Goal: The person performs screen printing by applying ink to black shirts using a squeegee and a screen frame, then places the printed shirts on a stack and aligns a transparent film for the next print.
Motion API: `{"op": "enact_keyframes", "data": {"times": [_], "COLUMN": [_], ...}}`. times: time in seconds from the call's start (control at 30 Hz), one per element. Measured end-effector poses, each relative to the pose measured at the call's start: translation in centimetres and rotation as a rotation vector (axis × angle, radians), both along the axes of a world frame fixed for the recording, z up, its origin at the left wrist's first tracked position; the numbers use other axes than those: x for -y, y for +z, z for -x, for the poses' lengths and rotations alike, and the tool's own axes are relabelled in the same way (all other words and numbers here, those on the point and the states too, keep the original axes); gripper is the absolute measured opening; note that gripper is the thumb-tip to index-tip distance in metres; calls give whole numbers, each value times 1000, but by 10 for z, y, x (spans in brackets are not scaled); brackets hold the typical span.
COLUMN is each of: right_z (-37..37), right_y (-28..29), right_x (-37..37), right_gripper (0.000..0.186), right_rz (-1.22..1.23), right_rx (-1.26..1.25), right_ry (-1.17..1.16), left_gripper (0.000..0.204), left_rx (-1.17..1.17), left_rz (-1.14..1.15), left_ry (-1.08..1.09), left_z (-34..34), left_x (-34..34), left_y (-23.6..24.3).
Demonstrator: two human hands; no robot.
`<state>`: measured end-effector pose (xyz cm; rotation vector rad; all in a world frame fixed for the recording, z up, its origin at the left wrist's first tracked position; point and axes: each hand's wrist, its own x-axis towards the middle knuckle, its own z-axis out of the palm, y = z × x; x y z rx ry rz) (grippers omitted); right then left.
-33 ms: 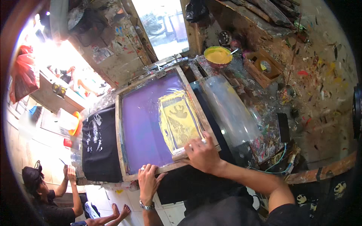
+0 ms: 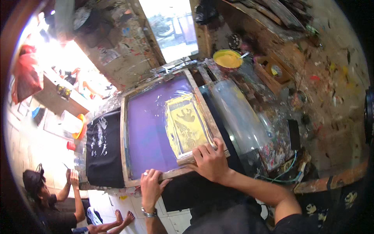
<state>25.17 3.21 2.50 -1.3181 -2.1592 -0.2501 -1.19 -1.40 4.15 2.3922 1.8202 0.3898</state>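
Observation:
A screen printing frame (image 2: 124, 144) with wooden edges and purple mesh (image 2: 146, 124) lies on the table over black cloth. Yellow ink (image 2: 187, 121) covers a rectangle at the mesh's right, where a hand-shaped design and finer marks show. My right hand (image 2: 210, 162) is closed around a squeegee (image 2: 186, 160), which sits at the near end of the inked patch. Its blade edge is hidden from me. At the frame's near edge, my left hand (image 2: 152, 187) has its fingers curled over the wood, thumb apart.
Black fabric (image 2: 104, 152) with white prints lies left of the frame. To the right are a clear plastic roll (image 2: 241, 117), a bowl of yellow ink (image 2: 228, 59), a wooden box (image 2: 274, 72) and a phone (image 2: 293, 134) with a cable. Another person (image 2: 50, 199) sits at lower left.
The view has shifted slightly. My right hand keeps the squeegee at the near end of the ink, its fingers a little lower over it. My left hand stays on the frame's edge.

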Motion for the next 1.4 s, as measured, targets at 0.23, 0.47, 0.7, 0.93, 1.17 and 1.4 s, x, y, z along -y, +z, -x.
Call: {"op": "enact_keyframes", "data": {"times": [0.23,0.47,0.7,0.93,1.17,1.4], "right_z": [1,32,32,31,-12,-69], "right_y": [136,344,340,364,357,367], "right_x": [-70,-139,-192,-248,-334,-372], "right_gripper": [55,76,75,76,43,44], "right_rz": [-393,339,-123,-171,-363,-357], "right_rx": [21,155,9,387,564,499], "right_ry": [70,-76,-35,16,157,209], "left_gripper": [37,74,29,23,20,18], "left_rx": [292,604,63,59,-111,928], "left_rz": [-648,154,-395,-245,-432,-168], "left_ry": [86,-459,115,-74,-182,-39], "left_z": [-55,-204,-3,23,45,2], "left_x": [-33,-42,-264,-283,-278,-303], "left_y": [50,-57,-86,-85,-88,-48]}}
